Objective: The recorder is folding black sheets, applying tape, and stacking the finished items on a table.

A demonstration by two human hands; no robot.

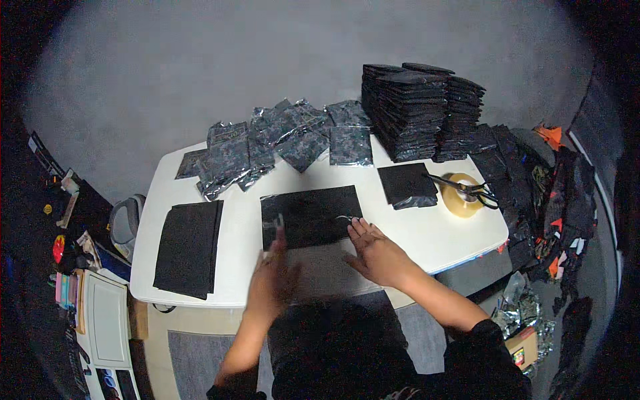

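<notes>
In front of me a black, flat rectangular piece [310,212], fabric or a bag, lies on the white table [373,313]. My right hand [381,259] rests over its near right corner, fingers stretched out and flat. A small shiny strip shows at those fingertips; its kind is unclear. My left hand [272,280] is at the near left corner, smeared by motion, so its fingers and anything in them cannot be made out. A pale glint shows just beyond its fingertips.
Black sheets [189,248] lie stacked at left. Clear-wrapped camouflage packets [230,157] line the back. Tall piles of black folded packets [407,110] stand back right. Nearer are a small black packet [407,185], scissors [480,192] and a yellowish tape roll [460,203].
</notes>
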